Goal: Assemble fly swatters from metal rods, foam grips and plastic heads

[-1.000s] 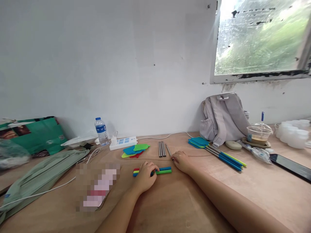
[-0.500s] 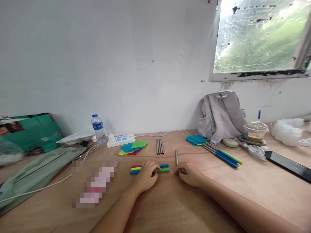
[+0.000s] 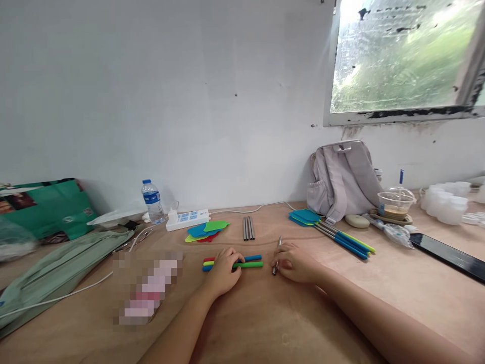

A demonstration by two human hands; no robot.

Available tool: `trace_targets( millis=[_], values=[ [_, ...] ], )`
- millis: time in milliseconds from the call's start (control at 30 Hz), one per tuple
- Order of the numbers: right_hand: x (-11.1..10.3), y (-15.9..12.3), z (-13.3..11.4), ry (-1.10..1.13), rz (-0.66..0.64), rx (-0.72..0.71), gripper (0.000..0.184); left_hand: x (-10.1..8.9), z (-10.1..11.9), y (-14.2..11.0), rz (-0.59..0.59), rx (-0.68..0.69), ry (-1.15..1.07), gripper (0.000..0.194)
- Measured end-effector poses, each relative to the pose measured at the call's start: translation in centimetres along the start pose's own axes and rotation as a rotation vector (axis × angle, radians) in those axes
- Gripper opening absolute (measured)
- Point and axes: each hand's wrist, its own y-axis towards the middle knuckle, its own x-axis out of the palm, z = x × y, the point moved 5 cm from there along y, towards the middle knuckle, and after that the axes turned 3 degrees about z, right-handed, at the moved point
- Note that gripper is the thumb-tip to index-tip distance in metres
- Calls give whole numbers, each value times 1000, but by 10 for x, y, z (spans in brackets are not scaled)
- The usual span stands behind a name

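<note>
My left hand [image 3: 223, 269] lies over a group of coloured tube handles, its thumb and fingers closed around the green handle [image 3: 252, 264]. Beneath and beside that hand are a red handle [image 3: 208, 260], a yellow handle [image 3: 208, 263] and a blue handle [image 3: 206, 268]; the hand hides their middles. To the right, my right hand [image 3: 294, 263] has its fingers on a slim metal tube [image 3: 275, 269], which slants with its lower end near me. Farther back lie several metal tubes [image 3: 249, 229] side by side, and a pile of coloured flat plastic swatter heads [image 3: 206, 230].
Several fly swatters [image 3: 337, 237] with blue and yellow handles lie right of centre. Behind them stand a grey backpack [image 3: 343, 179] and a drink cup [image 3: 396, 202]. A phone [image 3: 447, 255] lies far right. A power strip [image 3: 187, 220] and water bottle [image 3: 152, 202] stand back left.
The metal tube has tilted, its far end swinging right, and my right hand has shifted its fingers farther up it. My left hand's thumb and fingers now close on the green handle.
</note>
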Motion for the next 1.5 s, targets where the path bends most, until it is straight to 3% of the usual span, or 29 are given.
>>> trace_targets(
  millis=[233,600,1500],
  values=[
    [8,4,1,-108,34,104,10,-2,4,0,-11,-1,-2,23],
    [17,5,1,-98,26,116,12,1,5,1,-26,55,-38,19],
    [8,0,8,-5,48,190,17,-1,10,-1,-49,92,-61,15]
  ],
)
